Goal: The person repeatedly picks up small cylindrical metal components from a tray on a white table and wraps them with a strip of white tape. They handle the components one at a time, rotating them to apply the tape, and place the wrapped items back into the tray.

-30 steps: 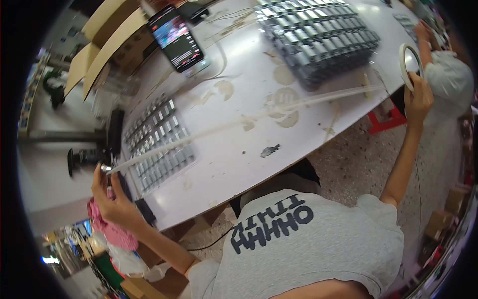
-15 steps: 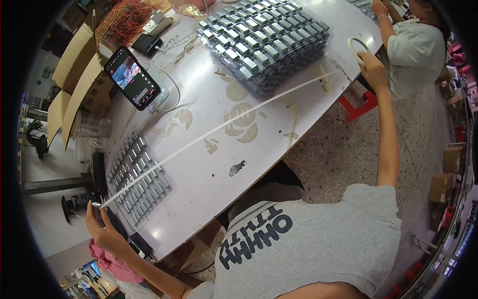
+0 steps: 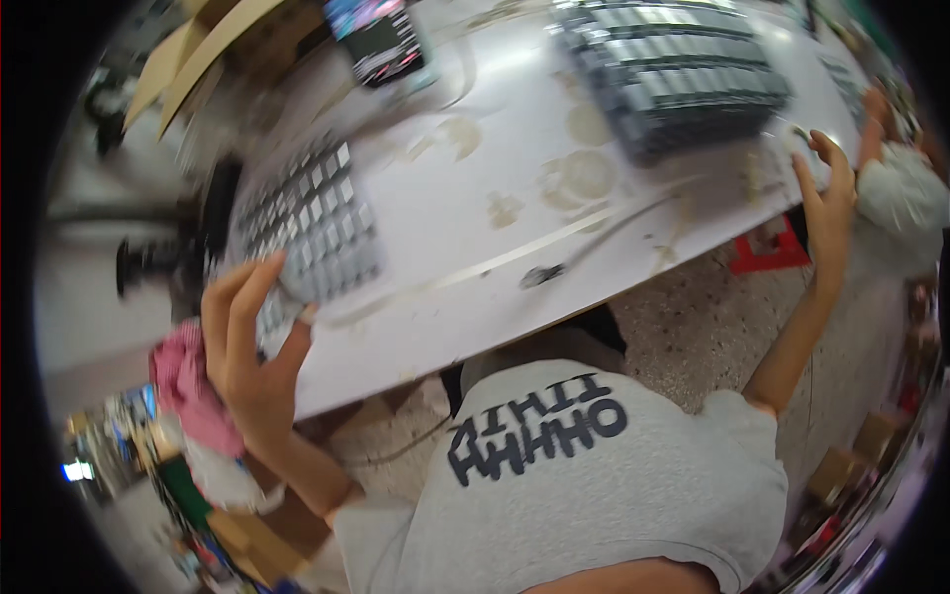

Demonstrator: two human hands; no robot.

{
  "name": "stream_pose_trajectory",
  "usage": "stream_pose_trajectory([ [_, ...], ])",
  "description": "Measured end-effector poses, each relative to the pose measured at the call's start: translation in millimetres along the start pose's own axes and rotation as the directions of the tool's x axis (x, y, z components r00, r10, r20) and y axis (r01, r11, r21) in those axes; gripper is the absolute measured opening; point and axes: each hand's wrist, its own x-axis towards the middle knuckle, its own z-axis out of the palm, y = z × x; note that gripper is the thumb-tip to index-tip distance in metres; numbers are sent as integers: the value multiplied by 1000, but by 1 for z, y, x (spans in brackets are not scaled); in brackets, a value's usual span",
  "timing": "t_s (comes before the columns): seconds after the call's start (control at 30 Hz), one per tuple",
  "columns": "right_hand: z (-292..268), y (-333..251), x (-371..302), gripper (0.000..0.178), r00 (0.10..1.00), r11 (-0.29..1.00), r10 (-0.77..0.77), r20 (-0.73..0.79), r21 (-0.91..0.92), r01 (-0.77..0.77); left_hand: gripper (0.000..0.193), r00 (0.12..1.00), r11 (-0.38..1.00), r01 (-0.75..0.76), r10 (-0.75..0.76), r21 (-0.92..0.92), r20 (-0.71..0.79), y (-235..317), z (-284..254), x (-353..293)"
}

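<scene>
A narrow pale strip of tape (image 3: 485, 259) stretches over the table between my two hands. My left hand (image 3: 247, 342) has its near end at thumb and fingertips, curved around it; motion blur smears the exact grip. Beneath and beyond that hand lies a clear tray of small silvery metal parts (image 3: 332, 213). My right hand (image 3: 829, 203), over the table's right edge, holds a roll of tape (image 3: 795, 141) between thumb and fingers. The roll is partly hidden by the fingers.
A tall stack of trays with metal parts (image 3: 683, 84) stands at the back right. A phone (image 3: 381, 45) leans at the back, near an open cardboard box (image 3: 223, 49). A red stool (image 3: 767, 247) is beside the table; another person (image 3: 901, 183) sits at far right.
The view has swung, so the table and trays appear shifted right and upward. My left hand is closer in over the small tray, and the tape strip sags lower.
</scene>
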Motion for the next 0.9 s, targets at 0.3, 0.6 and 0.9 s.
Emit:
stream_pose_trajectory([
  [0.3,24,-275,-25,30,764,58,-644,40,998,-3,54,995,989,-79,70,-122,-75,23,-8,2],
  [0.6,15,-294,-26,22,527,131,-741,416,859,-494,52,996,997,39,-34,61,-86,18,-8,-11],
  [0.9,10,-295,-25,6,676,219,-687,268,963,-158,47,998,996,47,-43,79,-55,17,-3,-12],
])
